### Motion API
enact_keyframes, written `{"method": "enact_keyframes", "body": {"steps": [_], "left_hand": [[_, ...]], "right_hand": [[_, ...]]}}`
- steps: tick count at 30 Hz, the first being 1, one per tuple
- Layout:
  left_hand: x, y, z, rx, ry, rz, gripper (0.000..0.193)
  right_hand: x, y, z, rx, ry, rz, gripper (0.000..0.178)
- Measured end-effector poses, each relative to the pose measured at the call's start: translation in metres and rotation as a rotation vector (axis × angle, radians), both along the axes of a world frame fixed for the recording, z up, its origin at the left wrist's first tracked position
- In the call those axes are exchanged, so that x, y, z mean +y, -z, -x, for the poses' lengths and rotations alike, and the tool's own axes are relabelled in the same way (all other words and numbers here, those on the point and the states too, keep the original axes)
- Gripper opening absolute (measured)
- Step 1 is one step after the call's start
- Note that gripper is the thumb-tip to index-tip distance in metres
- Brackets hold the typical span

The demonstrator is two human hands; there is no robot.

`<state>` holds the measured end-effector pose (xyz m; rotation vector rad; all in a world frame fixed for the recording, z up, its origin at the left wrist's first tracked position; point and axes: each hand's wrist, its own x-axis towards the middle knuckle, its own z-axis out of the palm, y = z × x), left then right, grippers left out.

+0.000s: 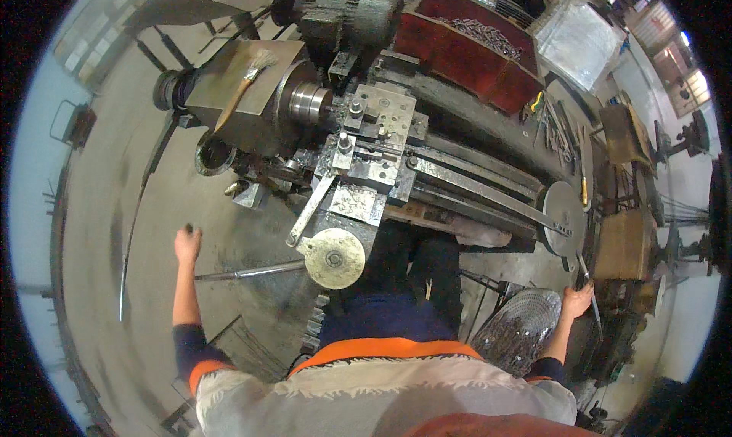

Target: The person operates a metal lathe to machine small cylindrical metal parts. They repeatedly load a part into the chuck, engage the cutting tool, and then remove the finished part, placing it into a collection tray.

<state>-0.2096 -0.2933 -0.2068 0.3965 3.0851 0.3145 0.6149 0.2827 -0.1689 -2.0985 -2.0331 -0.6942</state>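
A small metal lathe stands before me, with a shiny round metal piece [309, 103] at its spindle and a block-like tool slide [370, 151] beside it. Off to the left, my left hand [187, 246] is closed, a small dark bit showing at its fingers. A steel rod [252, 271] runs from the pale round dial [334, 259] toward my left forearm. On the right, my right hand [577, 301] is wrapped round a metal lever [584, 273] below the grey disc [563, 217] at the end of the lathe's long bars.
A wooden-handled brush [242, 94] lies on the headstock cover. Behind the bed sits a red bin [465, 56] of small metal parts, with hand tools [560, 136] to its right. A round basket [518, 322] of metal pieces is by my right arm. Cardboard boxes [624, 242] stand farther right.
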Motion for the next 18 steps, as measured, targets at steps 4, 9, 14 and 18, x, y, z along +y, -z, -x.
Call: {"method": "enact_keyframes", "body": {"steps": [4,9,14,18], "left_hand": [[0.095,0.025,0.025,0.239,0.426,0.142,0.046],[0.145,0.066,0.04,-0.031,0.341,0.221,0.038],[0.173,0.103,0.03,-0.305,0.125,-0.098,0.029],[0.155,0.073,0.025,-0.181,0.27,0.123,0.031]], "right_hand": [[-0.043,0.005,0.036,0.233,-0.084,0.099,0.06],[-0.069,-0.011,0.068,0.407,-0.073,0.262,0.048],[-0.06,-0.022,0.084,0.48,-0.093,0.305,0.037],[-0.038,-0.041,0.109,0.469,-0.264,0.237,0.038]]}}
